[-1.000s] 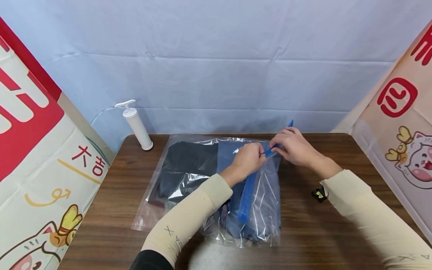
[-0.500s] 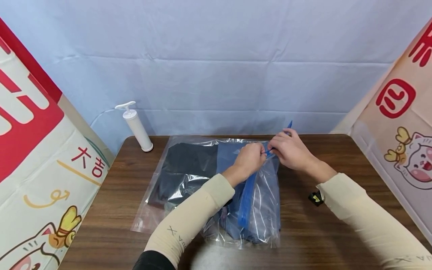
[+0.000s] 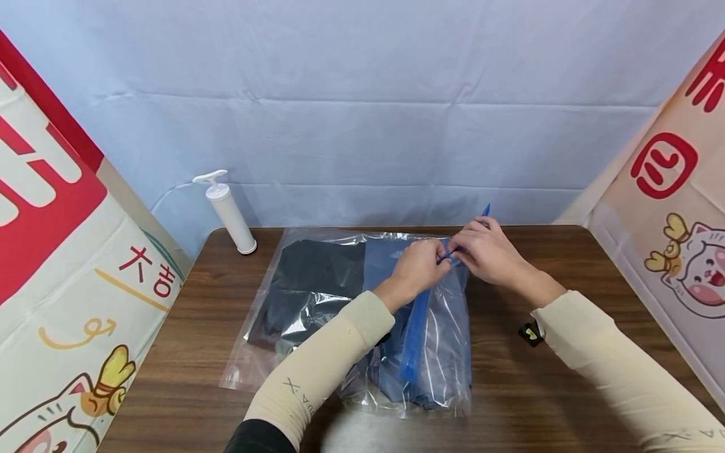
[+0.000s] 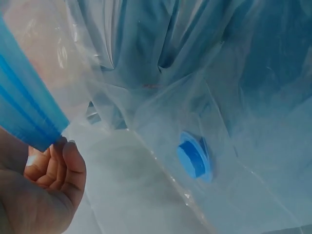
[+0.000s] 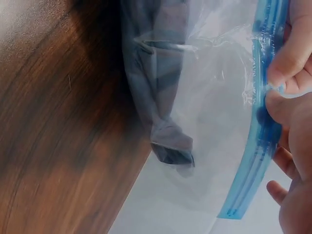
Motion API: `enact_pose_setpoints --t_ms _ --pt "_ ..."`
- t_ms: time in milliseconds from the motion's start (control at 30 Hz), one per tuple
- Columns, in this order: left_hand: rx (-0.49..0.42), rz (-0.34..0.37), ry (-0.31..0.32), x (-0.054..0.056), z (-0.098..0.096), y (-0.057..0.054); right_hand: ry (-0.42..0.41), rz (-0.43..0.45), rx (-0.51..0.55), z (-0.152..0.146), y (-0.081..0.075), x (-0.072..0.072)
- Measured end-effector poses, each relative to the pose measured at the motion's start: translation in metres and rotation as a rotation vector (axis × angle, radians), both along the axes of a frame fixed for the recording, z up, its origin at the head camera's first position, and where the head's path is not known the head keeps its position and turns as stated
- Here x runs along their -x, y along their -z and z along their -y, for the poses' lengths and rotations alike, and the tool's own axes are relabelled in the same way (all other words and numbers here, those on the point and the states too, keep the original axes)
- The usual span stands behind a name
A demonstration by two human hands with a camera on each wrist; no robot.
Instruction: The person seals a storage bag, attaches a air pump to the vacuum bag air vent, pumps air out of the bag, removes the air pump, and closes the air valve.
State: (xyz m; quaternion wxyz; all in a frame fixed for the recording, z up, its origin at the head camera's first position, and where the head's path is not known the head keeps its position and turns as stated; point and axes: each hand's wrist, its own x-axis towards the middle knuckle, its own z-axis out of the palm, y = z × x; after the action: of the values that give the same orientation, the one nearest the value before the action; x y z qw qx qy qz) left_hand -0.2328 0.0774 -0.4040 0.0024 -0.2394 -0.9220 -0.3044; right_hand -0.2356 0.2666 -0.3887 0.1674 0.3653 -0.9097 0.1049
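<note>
A clear plastic storage bag lies on the table with folded dark cloth and blue cloth inside. Along its right part runs a blue zip strip. My left hand pinches the strip near its far end, thumb against curled fingers. Right beside it, my right hand pinches the same strip, whose far tip sticks up past the fingers. Both sets of fingertips nearly meet on the strip in the right wrist view. A blue valve cap shows on the bag in the left wrist view.
A white hand pump stands upright at the table's back left corner, a thin tube behind it. The brown wooden table ends at a pale blue cloth backdrop. Printed banners hang at both sides.
My right hand has shifted slightly left along the strip, closer to my left hand. The left hand keeps its grip in nearly the same place. The bag lies almost as before.
</note>
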Motion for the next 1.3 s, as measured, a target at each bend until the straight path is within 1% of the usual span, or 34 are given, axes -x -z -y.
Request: enact_pose_setpoints --t_ms 133,200,267,400,533,633,733,800,867,1000,1067,1167,1300 --pt "0.019 -0.036 0.005 0.001 -0.002 0.0 0.023 0.073 -0.039 -0.002 -0.008 0.002" --pt "0.019 -0.044 0.004 0.001 -0.003 -0.001 0.032 0.095 -0.046 -0.005 -0.012 0.004" --pt "0.018 -0.046 -0.004 0.001 -0.003 -0.002 0.03 0.096 -0.05 -0.007 -0.014 0.005" --pt "0.024 -0.06 -0.019 0.001 -0.003 -0.003 0.003 0.051 -0.056 -0.009 -0.012 0.007" --pt "0.007 -0.07 -0.003 0.002 -0.005 -0.002 -0.02 -0.029 -0.036 -0.009 -0.006 0.006" --pt "-0.01 -0.05 0.001 0.003 -0.006 -0.002 -0.021 -0.076 -0.021 -0.009 -0.002 0.006" --pt "-0.004 -0.032 0.006 0.004 -0.008 -0.002 -0.015 -0.092 -0.028 -0.009 0.0 0.006" --pt "0.006 -0.031 0.006 0.005 -0.008 -0.002 -0.009 -0.075 -0.036 -0.008 0.001 0.006" --pt "0.015 -0.045 0.004 0.006 -0.009 -0.002 -0.001 -0.037 -0.03 -0.009 0.0 0.006" --pt "-0.002 -0.074 0.004 0.006 -0.01 -0.001 0.019 0.059 0.001 -0.012 -0.004 0.006" --pt "-0.019 -0.081 0.01 0.005 -0.01 -0.001 0.024 0.09 0.005 -0.013 -0.006 0.007" --pt "-0.019 -0.082 0.018 0.005 -0.009 -0.002 0.024 0.107 0.003 -0.015 -0.008 0.007" --pt "0.025 -0.064 0.022 0.005 -0.009 -0.004 0.02 0.089 0.013 -0.019 -0.009 0.009"
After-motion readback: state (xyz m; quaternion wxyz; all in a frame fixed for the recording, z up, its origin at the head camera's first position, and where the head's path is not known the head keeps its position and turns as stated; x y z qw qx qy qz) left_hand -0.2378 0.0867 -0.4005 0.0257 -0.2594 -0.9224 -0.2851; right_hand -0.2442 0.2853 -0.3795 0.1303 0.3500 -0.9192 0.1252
